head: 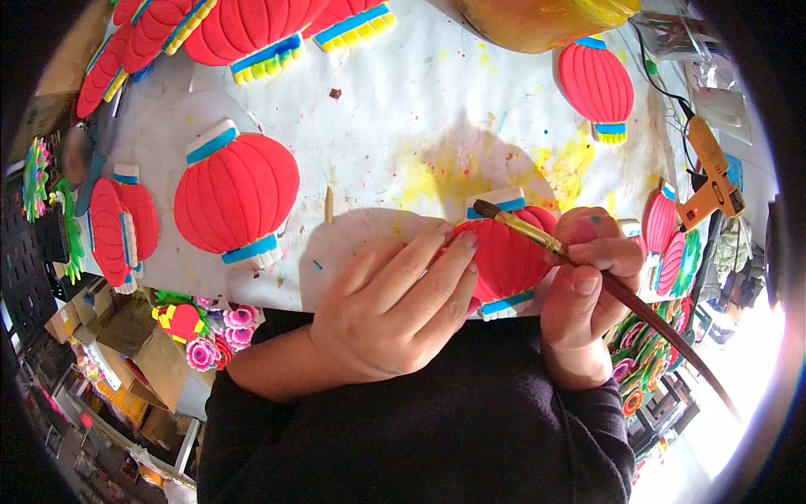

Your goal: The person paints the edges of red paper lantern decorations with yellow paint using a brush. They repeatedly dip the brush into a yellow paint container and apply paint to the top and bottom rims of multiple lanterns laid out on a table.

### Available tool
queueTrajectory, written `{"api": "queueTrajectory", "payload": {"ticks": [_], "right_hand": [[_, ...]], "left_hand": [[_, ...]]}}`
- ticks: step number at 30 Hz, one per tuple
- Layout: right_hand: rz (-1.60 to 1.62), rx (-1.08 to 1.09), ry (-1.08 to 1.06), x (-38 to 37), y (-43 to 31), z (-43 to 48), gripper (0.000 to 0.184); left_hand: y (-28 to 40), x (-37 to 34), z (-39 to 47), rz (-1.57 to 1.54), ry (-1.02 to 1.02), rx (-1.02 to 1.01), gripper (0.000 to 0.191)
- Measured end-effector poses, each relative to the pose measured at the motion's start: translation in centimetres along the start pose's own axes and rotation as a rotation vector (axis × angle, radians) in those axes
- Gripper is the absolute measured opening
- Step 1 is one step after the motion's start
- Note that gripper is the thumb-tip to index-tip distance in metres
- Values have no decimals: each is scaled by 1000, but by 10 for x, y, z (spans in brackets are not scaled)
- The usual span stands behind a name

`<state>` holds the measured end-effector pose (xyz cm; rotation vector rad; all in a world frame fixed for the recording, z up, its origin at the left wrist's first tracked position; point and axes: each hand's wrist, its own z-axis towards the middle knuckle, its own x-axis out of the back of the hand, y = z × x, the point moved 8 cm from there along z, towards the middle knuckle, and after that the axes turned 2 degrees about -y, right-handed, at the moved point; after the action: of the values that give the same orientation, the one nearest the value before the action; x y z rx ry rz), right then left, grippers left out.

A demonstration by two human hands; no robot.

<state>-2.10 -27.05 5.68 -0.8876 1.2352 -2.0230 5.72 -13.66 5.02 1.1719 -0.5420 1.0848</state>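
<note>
Before me at the near table edge lies a flat red lantern cutout (504, 258), with ribbed segments, blue bands and white ends. My left hand (397, 302) holds its left side, the fingertips resting over the red edge; the thumb is hidden. In my right hand (582, 283) is a paintbrush (529, 232) with dark bristles, a gold ferrule and a long red-brown handle. Its bristle tip hangs over the lantern's upper blue band; whether it touches, I cannot tell. The right hand's fingers are beside the lantern's right edge.
Another red lantern (236, 192) with white ends lies left. Lanterns with yellow fringes (267, 60) crowd the far left; one more (597, 88) lies far right. A paint-smeared yellow container (541, 25) stands at the back. A corded glue gun (711, 176) is right, a wood sliver (329, 205) mid-table.
</note>
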Motion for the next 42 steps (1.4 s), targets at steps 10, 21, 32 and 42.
{"api": "queueTrajectory", "payload": {"ticks": [10,21,32,42], "right_hand": [[-77,-2,-73,-5,1,3,16],[-92,-26,3,3,5,-2,15],[-68,-44,-45,-2,4,1,16],[-109,-156,82,11,7,-5,19]], "left_hand": [[0,0,2,13,-7,10,22],[0,1,4,12,-3,11,23],[1,0,4,33,-24,-9,26],[-1,-1,4,-22,-56,13,31]]}}
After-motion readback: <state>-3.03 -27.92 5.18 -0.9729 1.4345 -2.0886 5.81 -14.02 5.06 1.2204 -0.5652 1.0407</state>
